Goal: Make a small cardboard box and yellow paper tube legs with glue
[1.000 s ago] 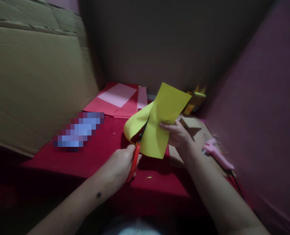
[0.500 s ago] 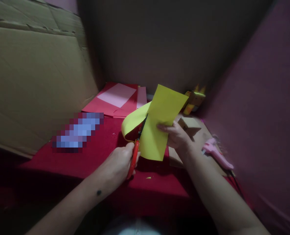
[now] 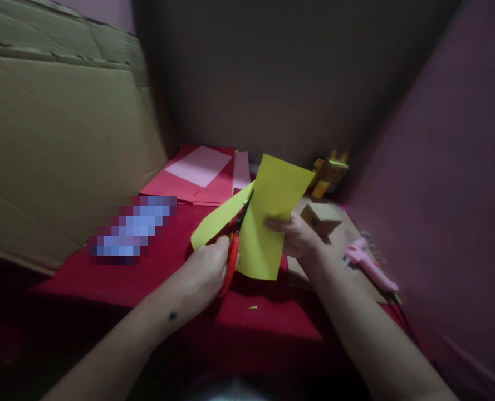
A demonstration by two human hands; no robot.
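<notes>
While the left hand [image 3: 209, 264] is gripping the red-handled scissors [image 3: 233, 262], its fingers are closing around the handles, partly hidden behind them. The dark blades are pointing up and away, lying against the yellow paper [image 3: 272, 206] at the split where a strip [image 3: 217, 223] is branching off and curving toward the left hand. Blade gap: cannot tell. The right hand [image 3: 299, 236] is pinching the right edge of the paper, fingers lying across its near face; the thumb is not clearly showing. The paper is being held up, tilted, between the two hands and above the red cloth [image 3: 167, 289]. A small yellow scrap [image 3: 253, 307] is lying on the cloth, nearer the wearer than the paper. Far left: a pink sheet [image 3: 199, 166] is resting on red sheets [image 3: 172, 181], with a narrower pink piece [image 3: 241, 170] just beside. A pixelated bluish item [image 3: 134, 228] is lying nearer; identity unreadable. To the right, a cardboard base [image 3: 339, 245] is supporting a folded cardboard piece [image 3: 324, 211] and a pink glue gun [image 3: 368, 262]. Behind these, a yellow-spiked cardboard object [image 3: 334, 170] is standing.
</notes>
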